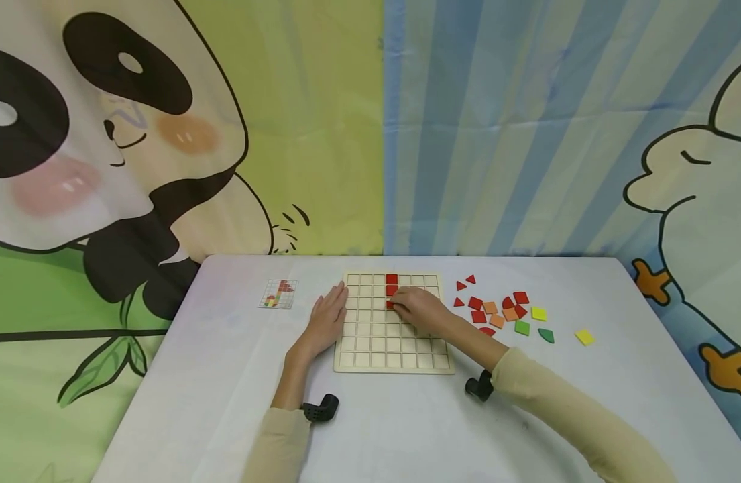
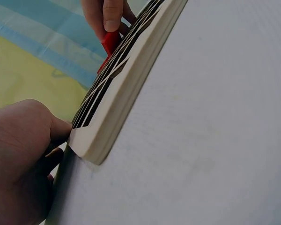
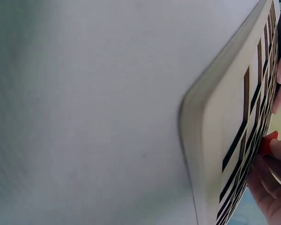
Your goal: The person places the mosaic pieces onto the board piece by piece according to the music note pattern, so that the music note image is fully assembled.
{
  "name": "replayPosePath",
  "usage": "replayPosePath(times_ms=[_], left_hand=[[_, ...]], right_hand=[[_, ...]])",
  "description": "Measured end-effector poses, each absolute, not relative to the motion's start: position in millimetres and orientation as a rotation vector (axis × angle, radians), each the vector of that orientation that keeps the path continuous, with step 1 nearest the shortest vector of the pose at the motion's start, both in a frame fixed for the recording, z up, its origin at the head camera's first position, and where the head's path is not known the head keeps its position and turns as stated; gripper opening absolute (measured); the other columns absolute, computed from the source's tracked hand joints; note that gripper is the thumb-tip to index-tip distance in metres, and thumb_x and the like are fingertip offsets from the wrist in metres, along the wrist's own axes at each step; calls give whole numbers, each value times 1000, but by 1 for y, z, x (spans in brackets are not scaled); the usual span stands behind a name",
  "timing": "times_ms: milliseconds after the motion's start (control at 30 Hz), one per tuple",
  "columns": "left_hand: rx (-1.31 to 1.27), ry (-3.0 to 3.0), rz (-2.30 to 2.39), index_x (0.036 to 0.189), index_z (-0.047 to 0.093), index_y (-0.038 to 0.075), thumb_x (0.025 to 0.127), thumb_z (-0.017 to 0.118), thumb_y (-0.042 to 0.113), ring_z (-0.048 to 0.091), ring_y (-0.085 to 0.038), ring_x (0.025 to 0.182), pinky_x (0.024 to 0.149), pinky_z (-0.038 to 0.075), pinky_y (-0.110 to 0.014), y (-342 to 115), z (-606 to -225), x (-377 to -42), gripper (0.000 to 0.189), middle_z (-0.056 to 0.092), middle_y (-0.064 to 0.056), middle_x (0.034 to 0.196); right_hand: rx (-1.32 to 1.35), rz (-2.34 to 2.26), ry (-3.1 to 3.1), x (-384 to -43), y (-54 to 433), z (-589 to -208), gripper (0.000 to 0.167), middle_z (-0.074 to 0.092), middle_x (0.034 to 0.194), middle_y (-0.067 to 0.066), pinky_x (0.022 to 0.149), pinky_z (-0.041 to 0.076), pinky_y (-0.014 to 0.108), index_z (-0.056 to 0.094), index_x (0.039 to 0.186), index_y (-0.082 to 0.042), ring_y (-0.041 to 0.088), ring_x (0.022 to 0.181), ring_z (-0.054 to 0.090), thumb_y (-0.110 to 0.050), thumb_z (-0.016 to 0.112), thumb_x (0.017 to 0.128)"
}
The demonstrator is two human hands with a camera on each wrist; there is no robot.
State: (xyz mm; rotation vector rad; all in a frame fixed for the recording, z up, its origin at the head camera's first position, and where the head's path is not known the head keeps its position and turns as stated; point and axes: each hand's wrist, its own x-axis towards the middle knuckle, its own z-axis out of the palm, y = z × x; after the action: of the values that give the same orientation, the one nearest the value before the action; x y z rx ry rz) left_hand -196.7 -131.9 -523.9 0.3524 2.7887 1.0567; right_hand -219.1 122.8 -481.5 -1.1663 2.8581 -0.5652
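A light wooden grid board lies on the table, with red square tiles set in one column near its far edge. My right hand is over the board and pinches a red tile between thumb and fingers. In the right wrist view only a corner of that tile shows past the fingertips. My left hand rests along the board's left edge with its fingers extended. Its thumb touches the board's edge in the left wrist view.
Right of the board lie loose tiles: red triangles, orange squares, a green square, a green quarter-round and yellow squares. A small card with a coloured grid pattern lies left of the board. A printed curtain hangs behind the table.
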Motion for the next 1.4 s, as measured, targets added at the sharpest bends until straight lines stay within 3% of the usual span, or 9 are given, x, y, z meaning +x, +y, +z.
replayPosePath(times_ms=[200,433,633,833,1000,1133,1233,1400], left_hand=[[355,2784,1057,161,28,-1,111,39,16,13,-32,162,131,3,-53,-131,-523,-197,55,18,-13,173],[352,2790,1068,161,29,-1,111,40,15,14,-32,161,131,4,-54,-130,-526,-196,54,19,-13,173],[362,2788,1076,161,29,-1,111,39,15,14,-32,161,131,4,-54,-130,-528,-196,54,18,-13,173],[359,2791,1067,162,28,0,111,38,16,13,-31,162,131,3,-54,-133,-527,-197,54,18,-12,173],[360,2783,1083,161,29,-2,111,38,14,14,-33,161,131,3,-55,-133,-528,-195,54,19,-14,173],[366,2786,1079,161,28,-2,111,38,14,14,-33,161,131,3,-55,-133,-528,-195,54,18,-14,173],[366,2783,1070,162,27,-1,111,38,16,13,-32,162,131,2,-54,-133,-526,-196,54,18,-13,173],[360,2781,1064,162,27,-1,111,38,16,12,-32,162,131,2,-54,-132,-526,-197,54,18,-13,173]], right_hand=[[-1117,-619,2921,-217,120,-483,16,67,104,14,76,61,32,76,110,4,27,91,71,-1,67,98],[-1090,-645,2906,-224,117,-485,15,61,88,11,65,50,25,77,102,3,23,76,61,4,62,99],[-1083,-613,2920,-230,115,-487,13,64,87,10,65,52,25,78,96,1,22,76,61,-1,66,99],[-1142,-500,2916,-228,114,-487,19,69,96,12,66,55,27,78,104,2,22,80,65,-14,71,99],[-1186,-389,2923,-224,115,-487,22,71,104,14,74,60,31,77,110,3,25,89,70,-14,72,98],[-1232,-400,2960,-224,115,-487,11,70,93,11,69,59,28,76,96,0,23,82,69,-11,74,96],[-1234,-478,2976,-225,114,-487,14,65,83,8,62,53,25,69,83,-4,19,71,62,-8,76,94],[-1202,-508,2981,-225,114,-490,13,66,83,7,65,56,26,69,81,-4,21,74,66,-3,75,92]])
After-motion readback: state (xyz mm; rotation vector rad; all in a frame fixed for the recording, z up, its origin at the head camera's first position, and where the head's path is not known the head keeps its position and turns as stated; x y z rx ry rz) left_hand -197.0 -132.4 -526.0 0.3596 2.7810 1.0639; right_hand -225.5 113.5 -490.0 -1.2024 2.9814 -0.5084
